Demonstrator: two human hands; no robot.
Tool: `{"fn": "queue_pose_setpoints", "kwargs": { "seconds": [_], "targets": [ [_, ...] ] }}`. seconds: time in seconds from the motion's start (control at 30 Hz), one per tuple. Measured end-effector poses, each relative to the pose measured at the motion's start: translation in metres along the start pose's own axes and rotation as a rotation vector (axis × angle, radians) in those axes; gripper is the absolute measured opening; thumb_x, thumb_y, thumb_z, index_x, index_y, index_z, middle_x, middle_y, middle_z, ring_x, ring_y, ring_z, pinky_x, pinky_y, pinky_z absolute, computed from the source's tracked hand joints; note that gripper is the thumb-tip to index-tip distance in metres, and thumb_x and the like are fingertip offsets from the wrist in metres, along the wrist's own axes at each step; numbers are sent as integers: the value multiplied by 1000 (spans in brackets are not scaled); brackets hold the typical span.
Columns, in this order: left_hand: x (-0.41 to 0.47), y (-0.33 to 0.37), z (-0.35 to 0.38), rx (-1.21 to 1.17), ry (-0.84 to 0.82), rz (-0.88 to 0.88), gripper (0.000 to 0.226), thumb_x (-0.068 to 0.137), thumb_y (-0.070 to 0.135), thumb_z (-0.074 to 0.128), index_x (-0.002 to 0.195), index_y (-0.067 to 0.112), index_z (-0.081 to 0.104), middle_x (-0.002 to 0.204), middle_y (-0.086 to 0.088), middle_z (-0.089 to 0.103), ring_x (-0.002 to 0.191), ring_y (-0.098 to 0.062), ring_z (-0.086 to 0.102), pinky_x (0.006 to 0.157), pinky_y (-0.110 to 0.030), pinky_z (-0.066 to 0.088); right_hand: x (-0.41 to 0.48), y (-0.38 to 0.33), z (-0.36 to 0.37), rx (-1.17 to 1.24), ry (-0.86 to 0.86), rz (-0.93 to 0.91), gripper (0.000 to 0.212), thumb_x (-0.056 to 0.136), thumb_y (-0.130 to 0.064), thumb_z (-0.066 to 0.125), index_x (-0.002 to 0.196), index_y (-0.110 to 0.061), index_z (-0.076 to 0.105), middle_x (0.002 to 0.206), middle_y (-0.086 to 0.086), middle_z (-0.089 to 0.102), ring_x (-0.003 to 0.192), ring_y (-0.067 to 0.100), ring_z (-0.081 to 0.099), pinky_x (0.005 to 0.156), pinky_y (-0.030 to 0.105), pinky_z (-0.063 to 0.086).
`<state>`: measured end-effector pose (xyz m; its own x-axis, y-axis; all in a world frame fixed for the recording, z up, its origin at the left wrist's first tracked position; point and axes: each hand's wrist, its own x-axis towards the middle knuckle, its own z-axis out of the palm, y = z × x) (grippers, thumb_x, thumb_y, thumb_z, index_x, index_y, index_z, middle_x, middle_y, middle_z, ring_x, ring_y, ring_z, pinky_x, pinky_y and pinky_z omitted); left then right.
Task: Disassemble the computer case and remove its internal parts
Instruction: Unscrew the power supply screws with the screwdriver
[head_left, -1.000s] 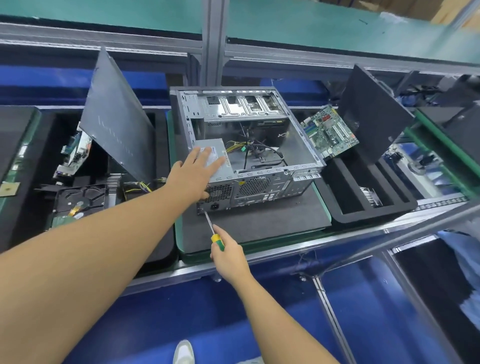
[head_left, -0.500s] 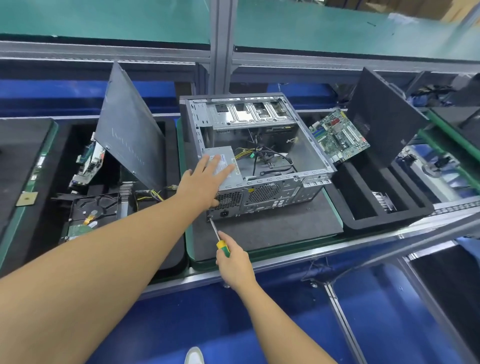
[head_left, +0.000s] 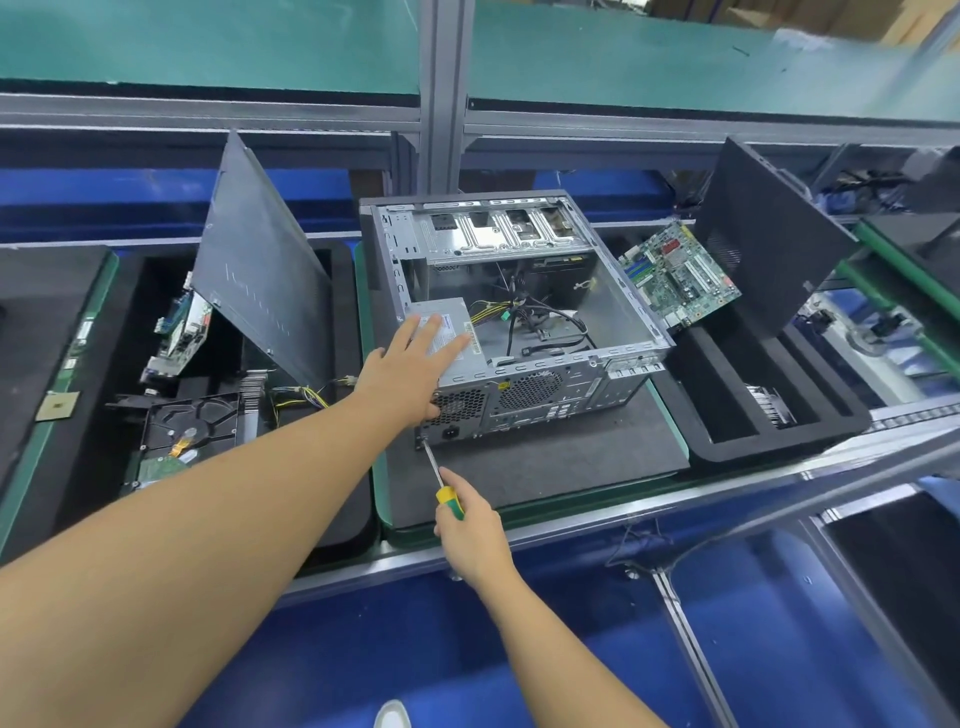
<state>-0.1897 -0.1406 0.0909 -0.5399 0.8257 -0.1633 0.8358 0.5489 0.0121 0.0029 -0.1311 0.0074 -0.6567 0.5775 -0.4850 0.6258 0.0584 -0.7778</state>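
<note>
Two foam trays: one black tray (head_left: 343, 467) lies left of the case and another (head_left: 779, 452) right of it, each just beside the mat.
Far left: a small tan chip (head_left: 57, 405) lies on a green edge.
Left tray: circuit boards (head_left: 182, 332) stand on edge, a hard drive (head_left: 192, 431) lies flat, and a grey side panel (head_left: 260, 260) leans up out of it. The left forearm crosses its near corner.
Left hand (head_left: 410, 364): fingers straight and spread, pressing flat on the power supply (head_left: 467, 348).
Computer case (head_left: 613, 291): lies on its side on a black mat (head_left: 545, 462), open side up, rear towards the person. The power supply sits in its near-left corner, with loose cables (head_left: 535, 317) beside it.
Screwdriver (head_left: 439, 478): its tip touches the case's rear lower-left corner, by the power socket.
Right hand (head_left: 467, 525): curled round the yellow-green handle, near the mat's front edge.
Right side: a green motherboard (head_left: 675, 275) sits tilted just beside the case wall. A dark panel (head_left: 763, 234) leans behind it, and a finned heat sink (head_left: 769, 405) sits in the right tray.
Writing: the power supply sticker and the faint lettering on the grey panel are too small to read.
</note>
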Motion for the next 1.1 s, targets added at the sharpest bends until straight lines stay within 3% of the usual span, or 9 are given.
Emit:
{"fn": "queue_pose_setpoints", "kwargs": {
  "seconds": [0.73, 0.97, 1.1],
  "targets": [
    [1, -1, 1, 0, 0, 2, 111, 85, 44, 76, 156, 42, -9, 166, -1, -14, 153, -29, -12, 116, -53, 31, 4, 14, 3, 158, -11, 14, 48, 101, -23, 45, 138, -51, 50, 90, -8, 63, 56, 3, 48, 52, 24, 45],
    [0, -1, -1, 0, 2, 4, 109, 86, 44, 75, 156, 41, -8, 166, -1, -15, 153, -28, -13, 115, -52, 32, 4, 10, 8, 180, -23, 40, 48, 102, -22, 45, 140, -49, 48, 94, -4, 65, 59, 5, 50, 51, 22, 45],
    [-2, 0, -2, -8, 5, 4, 109, 86, 43, 75, 156, 41, -8, 166, -1, -14, 153, -28, -12, 114, -51, 33, 4, 2, 16, 389, -83, 96, 38, 103, -28, 45, 137, -45, 50, 71, -3, 63, 48, 13, 47, 43, 25, 37]
  ]
}}
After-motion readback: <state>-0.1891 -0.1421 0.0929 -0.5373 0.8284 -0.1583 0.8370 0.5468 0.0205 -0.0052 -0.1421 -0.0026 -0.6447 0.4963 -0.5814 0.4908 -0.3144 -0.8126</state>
